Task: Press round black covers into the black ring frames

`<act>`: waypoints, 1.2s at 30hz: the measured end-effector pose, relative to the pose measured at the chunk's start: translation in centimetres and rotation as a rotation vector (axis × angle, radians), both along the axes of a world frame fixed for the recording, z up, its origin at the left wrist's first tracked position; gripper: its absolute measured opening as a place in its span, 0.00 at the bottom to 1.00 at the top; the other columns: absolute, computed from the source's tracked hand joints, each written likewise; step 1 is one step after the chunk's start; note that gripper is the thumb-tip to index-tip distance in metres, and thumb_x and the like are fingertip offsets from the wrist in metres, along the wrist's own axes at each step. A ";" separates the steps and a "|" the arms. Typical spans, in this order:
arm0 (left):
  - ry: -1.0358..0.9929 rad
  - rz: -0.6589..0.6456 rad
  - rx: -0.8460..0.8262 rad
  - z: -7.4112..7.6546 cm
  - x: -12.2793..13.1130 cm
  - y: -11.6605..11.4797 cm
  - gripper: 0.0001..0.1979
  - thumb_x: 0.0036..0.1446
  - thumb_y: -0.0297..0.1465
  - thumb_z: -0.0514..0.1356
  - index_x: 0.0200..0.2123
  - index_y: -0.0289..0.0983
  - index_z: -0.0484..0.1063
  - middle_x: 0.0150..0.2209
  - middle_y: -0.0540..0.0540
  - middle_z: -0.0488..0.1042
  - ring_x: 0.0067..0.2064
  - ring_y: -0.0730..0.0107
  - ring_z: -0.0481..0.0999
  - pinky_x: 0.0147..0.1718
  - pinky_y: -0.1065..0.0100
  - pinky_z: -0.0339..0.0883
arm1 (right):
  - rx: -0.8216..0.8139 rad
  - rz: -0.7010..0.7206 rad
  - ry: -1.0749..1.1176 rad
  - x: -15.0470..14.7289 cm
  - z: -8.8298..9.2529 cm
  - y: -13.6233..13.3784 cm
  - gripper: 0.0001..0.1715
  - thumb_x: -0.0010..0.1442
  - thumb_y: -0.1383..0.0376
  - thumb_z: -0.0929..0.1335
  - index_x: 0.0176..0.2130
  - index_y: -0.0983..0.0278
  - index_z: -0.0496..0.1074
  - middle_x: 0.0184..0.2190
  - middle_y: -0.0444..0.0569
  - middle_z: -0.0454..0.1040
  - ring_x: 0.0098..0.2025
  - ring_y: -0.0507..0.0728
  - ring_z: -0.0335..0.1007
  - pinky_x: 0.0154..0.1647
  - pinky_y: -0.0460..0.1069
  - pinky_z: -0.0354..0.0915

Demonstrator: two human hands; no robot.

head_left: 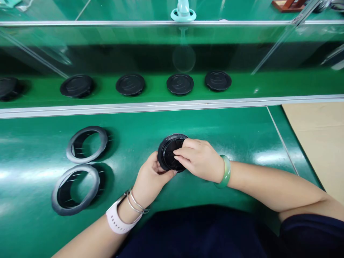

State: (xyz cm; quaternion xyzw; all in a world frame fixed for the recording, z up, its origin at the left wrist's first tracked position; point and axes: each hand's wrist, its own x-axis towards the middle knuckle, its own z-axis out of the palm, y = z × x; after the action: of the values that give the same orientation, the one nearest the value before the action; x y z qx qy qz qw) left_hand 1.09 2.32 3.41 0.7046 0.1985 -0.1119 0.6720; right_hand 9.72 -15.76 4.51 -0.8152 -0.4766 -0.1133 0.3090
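A round black part (170,153) is held tilted above the green table, its ribbed inner side facing up. My left hand (152,176) grips its lower left rim, thumb along the bottom edge and fingers partly hidden beneath. My right hand (200,158) reaches over the right side of the part, its fingers bent together against the inside. Whether those fingertips pinch a small piece cannot be made out. To the left, two grey-black rings, an upper ring (103,140) and a lower ring (57,197), lie on the table.
Several round black discs, one of them a disc (180,84), stand in a row on the green belt behind a metal rail (134,108). A cardboard sheet (319,136) lies at the right. A light-blue stand (183,14) is on the shelf above.
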 end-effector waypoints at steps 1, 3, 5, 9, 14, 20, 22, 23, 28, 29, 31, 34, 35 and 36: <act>-0.004 -0.006 0.004 0.0 0.0 0.0 0.28 0.42 0.31 0.73 0.45 0.35 0.65 0.36 0.48 0.79 0.38 0.65 0.81 0.37 0.68 0.76 | -0.013 -0.001 0.011 0.0 0.1 0.0 0.10 0.68 0.66 0.67 0.36 0.65 0.77 0.31 0.48 0.71 0.32 0.55 0.66 0.36 0.50 0.65; -0.012 -0.011 0.010 0.1 0.0 -0.1 0.27 0.42 0.30 0.72 0.44 0.35 0.65 0.35 0.49 0.78 0.37 0.66 0.81 0.36 0.70 0.76 | -0.048 -0.001 0.024 -0.1 0.4 -0.1 0.09 0.67 0.66 0.67 0.36 0.66 0.77 0.32 0.49 0.71 0.32 0.55 0.66 0.36 0.51 0.65; -0.015 -0.009 0.008 0.1 -0.1 -0.1 0.26 0.42 0.30 0.72 0.44 0.35 0.65 0.34 0.50 0.78 0.36 0.67 0.80 0.35 0.71 0.75 | -0.085 0.001 0.026 -0.1 0.8 -0.2 0.08 0.66 0.66 0.68 0.37 0.66 0.77 0.32 0.49 0.71 0.32 0.55 0.66 0.35 0.51 0.64; -0.011 -0.003 0.014 0.1 -0.1 -0.2 0.27 0.42 0.29 0.71 0.44 0.35 0.64 0.33 0.51 0.77 0.34 0.68 0.80 0.32 0.73 0.75 | -0.174 -0.013 0.002 -0.4 1.1 -0.2 0.07 0.67 0.67 0.67 0.38 0.66 0.77 0.32 0.50 0.70 0.31 0.56 0.64 0.32 0.51 0.61; 0.005 0.003 0.053 0.1 -0.2 0.0 0.29 0.41 0.29 0.72 0.46 0.36 0.64 0.35 0.51 0.77 0.35 0.68 0.79 0.34 0.70 0.75 | -0.123 -0.011 -0.134 -0.7 0.7 0.0 0.12 0.69 0.69 0.63 0.37 0.67 0.75 0.31 0.50 0.67 0.31 0.56 0.61 0.31 0.51 0.59; 0.021 0.014 0.024 0.3 0.0 0.0 0.28 0.40 0.29 0.71 0.44 0.36 0.63 0.31 0.52 0.76 0.31 0.67 0.79 0.32 0.68 0.75 | -0.079 0.015 -0.253 -0.5 0.1 0.0 0.14 0.69 0.71 0.61 0.37 0.68 0.74 0.29 0.49 0.65 0.31 0.56 0.60 0.30 0.52 0.57; 0.010 0.007 0.015 0.3 0.1 -0.1 0.28 0.40 0.29 0.71 0.44 0.36 0.63 0.31 0.52 0.76 0.31 0.68 0.78 0.32 0.69 0.75 | -0.100 0.021 -0.200 -0.3 0.0 0.0 0.14 0.69 0.70 0.62 0.37 0.67 0.75 0.31 0.50 0.67 0.31 0.56 0.60 0.31 0.51 0.58; 0.005 0.003 0.013 0.3 0.0 -0.1 0.27 0.41 0.29 0.70 0.44 0.36 0.63 0.31 0.52 0.76 0.31 0.68 0.78 0.32 0.69 0.75 | -0.111 0.020 -0.167 -0.3 0.0 0.0 0.14 0.69 0.69 0.62 0.37 0.67 0.75 0.31 0.50 0.68 0.31 0.56 0.61 0.31 0.51 0.58; -0.006 -0.013 0.019 0.2 -0.1 0.0 0.26 0.43 0.29 0.71 0.43 0.36 0.62 0.31 0.52 0.76 0.32 0.69 0.78 0.32 0.71 0.74 | -0.160 0.011 -0.048 0.0 0.4 0.0 0.12 0.69 0.67 0.64 0.38 0.66 0.76 0.32 0.49 0.69 0.31 0.55 0.62 0.32 0.51 0.59; -0.010 -0.014 0.019 0.2 -0.2 0.0 0.26 0.43 0.29 0.71 0.43 0.36 0.62 0.32 0.52 0.75 0.33 0.70 0.78 0.33 0.71 0.74 | -0.168 0.013 -0.030 0.0 0.4 0.0 0.12 0.69 0.67 0.64 0.38 0.66 0.76 0.32 0.49 0.69 0.31 0.55 0.63 0.33 0.51 0.60; -0.014 -0.016 0.013 0.2 -0.2 0.0 0.26 0.43 0.29 0.71 0.43 0.36 0.61 0.32 0.52 0.76 0.33 0.70 0.78 0.33 0.71 0.74 | -0.182 0.011 0.008 0.0 0.6 0.1 0.10 0.69 0.66 0.65 0.39 0.67 0.76 0.33 0.50 0.70 0.33 0.56 0.64 0.35 0.51 0.62; -0.020 -0.022 -0.014 0.2 -0.1 0.0 0.27 0.44 0.28 0.71 0.44 0.37 0.60 0.31 0.53 0.75 0.32 0.69 0.78 0.33 0.70 0.75 | -0.225 0.000 0.036 0.0 0.6 0.2 0.08 0.68 0.66 0.66 0.40 0.68 0.75 0.35 0.51 0.70 0.34 0.57 0.66 0.37 0.52 0.64; -0.025 -0.021 -0.015 0.1 -0.1 0.0 0.27 0.44 0.28 0.71 0.44 0.38 0.60 0.31 0.54 0.75 0.32 0.69 0.78 0.33 0.70 0.75 | -0.242 -0.001 0.034 0.0 0.5 0.2 0.08 0.67 0.66 0.66 0.40 0.68 0.75 0.35 0.51 0.70 0.34 0.57 0.66 0.36 0.52 0.64; -0.031 -0.017 -0.010 0.1 -0.1 -0.1 0.28 0.44 0.27 0.71 0.44 0.38 0.59 0.31 0.54 0.75 0.32 0.70 0.78 0.32 0.70 0.75 | -0.253 -0.002 0.028 -0.1 0.4 0.3 0.08 0.67 0.67 0.66 0.40 0.68 0.75 0.35 0.51 0.70 0.34 0.57 0.66 0.36 0.52 0.65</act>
State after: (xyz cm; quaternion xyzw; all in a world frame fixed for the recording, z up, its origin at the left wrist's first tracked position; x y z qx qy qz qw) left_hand 1.01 2.25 3.51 0.7045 0.1813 -0.1075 0.6777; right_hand 9.58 -15.48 4.95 -0.8497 -0.4819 -0.0412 0.2100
